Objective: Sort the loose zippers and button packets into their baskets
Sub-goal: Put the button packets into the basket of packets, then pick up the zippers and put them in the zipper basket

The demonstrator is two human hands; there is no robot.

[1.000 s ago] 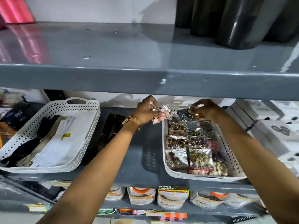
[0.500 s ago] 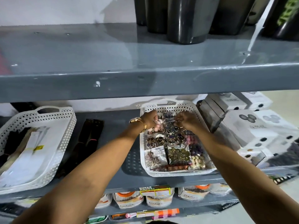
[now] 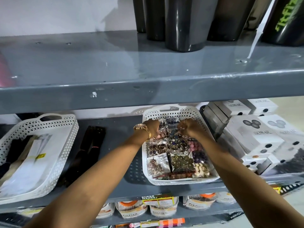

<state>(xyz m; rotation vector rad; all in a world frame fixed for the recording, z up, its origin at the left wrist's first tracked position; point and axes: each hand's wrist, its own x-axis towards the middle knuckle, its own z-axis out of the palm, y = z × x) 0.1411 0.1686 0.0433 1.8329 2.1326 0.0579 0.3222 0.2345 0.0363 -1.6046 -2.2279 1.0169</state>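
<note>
A white perforated basket (image 3: pixel 212 177) on the middle shelf holds several clear packets of buttons (image 3: pixel 181 162). Both hands reach into its far end. My left hand (image 3: pixel 153 128), with a gold watch at the wrist, pinches a packet of pink buttons (image 3: pixel 160 134). My right hand (image 3: pixel 189 127) has its fingers curled down onto dark button packets (image 3: pixel 174 137) beside it. A second white basket (image 3: pixel 65 150) at the left holds white, beige and black zippers (image 3: pixel 29 160). A bundle of dark zippers (image 3: pixel 88 148) lies loose on the shelf between the baskets.
White boxes printed with buttons (image 3: pixel 253 139) are stacked right of the button basket. The grey upper shelf (image 3: pixel 148 91) overhangs close above the hands and carries dark rolls (image 3: pixel 185 23). Bagged goods (image 3: pixel 162 206) fill the shelf below.
The view has shifted right and closer to the button basket. Both hands have moved from its near rim deeper into its far end with the packets.
</note>
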